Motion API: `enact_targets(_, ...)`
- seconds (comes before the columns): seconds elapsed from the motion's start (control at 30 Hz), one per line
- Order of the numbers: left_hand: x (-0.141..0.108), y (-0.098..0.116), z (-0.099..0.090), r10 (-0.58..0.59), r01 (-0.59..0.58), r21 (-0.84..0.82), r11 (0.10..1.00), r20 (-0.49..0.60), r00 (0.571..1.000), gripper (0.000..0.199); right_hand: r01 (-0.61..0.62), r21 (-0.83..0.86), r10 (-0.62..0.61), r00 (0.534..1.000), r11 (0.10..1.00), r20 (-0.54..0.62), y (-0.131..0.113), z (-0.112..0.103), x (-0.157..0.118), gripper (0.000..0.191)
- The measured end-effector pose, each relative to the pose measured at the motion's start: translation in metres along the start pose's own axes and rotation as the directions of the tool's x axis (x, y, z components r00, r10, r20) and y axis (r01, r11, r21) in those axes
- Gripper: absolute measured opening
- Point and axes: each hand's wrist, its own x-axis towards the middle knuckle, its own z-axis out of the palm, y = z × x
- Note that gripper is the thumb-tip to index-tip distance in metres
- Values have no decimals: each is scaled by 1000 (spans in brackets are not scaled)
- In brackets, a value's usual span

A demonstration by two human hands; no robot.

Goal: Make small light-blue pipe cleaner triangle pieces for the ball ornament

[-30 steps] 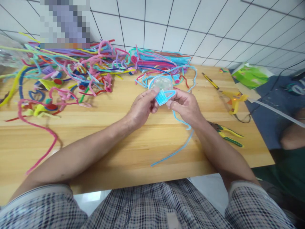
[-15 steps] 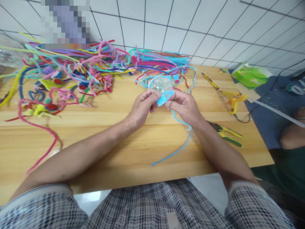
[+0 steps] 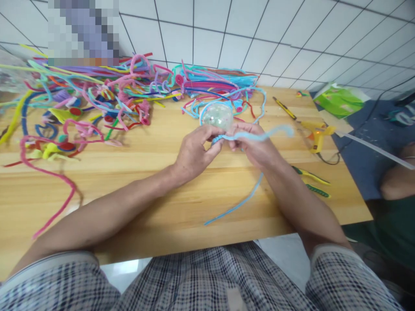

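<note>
My left hand [image 3: 198, 147] pinches a tightly coiled stretch of light blue pipe cleaner [image 3: 218, 139] between thumb and fingers. The loose end of that pipe cleaner runs right across my right hand [image 3: 248, 140] and is blurred at its tip. My right hand's fingers are curled closed around the pipe cleaner near the coil, with the fingertips partly hidden. Just beyond both hands is a clear ball [image 3: 216, 115] with shiny specks and a blue pipe cleaner along its left edge. Another blue length [image 3: 233, 210] lies on the table below my right wrist.
Tangled coloured pipe cleaners [image 3: 97, 95] fill the back left, and a blue bundle [image 3: 240, 77] lies by the tiled wall. At right are a utility knife [image 3: 284, 108], a yellow glue gun [image 3: 317, 136], pliers [image 3: 313, 176] and a green packet [image 3: 339, 101]. A person's arm [image 3: 398, 181] shows far right.
The blue pipe cleaner's loop by the hands has opened out, and its free end has swung up and right over my right hand. My left hand still pinches the coil.
</note>
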Motion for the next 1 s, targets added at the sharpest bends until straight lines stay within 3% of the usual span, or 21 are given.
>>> enact_targets(0.23, 6, -3, 5, -278, 274, -349, 896, 39, 960, 29, 223, -223, -252, 961, 949, -110, -11, -2, -8, 34)
enact_targets(0.57, 5, -5, 8, -338, 399, -435, 807, 214, 916, 46, 257, -209, -288, 948, 943, -136, 2, 1, -4, 36)
enact_targets(0.73, 6, -5, 5, -404, 453, -405, 794, 206, 891, 35, 350, -214, -380, 918, 912, -114, 10, -5, 3, 40)
enact_targets(0.83, 6, -1, 1, -455, 490, -353, 797, 183, 871, 18, 366, -213, -395, 912, 906, -112, 12, -5, 5, 42)
enact_targets(1.0, 9, 2, -1, -487, 532, -275, 801, 217, 846, 10, 363, -216, -389, 917, 907, -93, 15, -6, 6, 45)
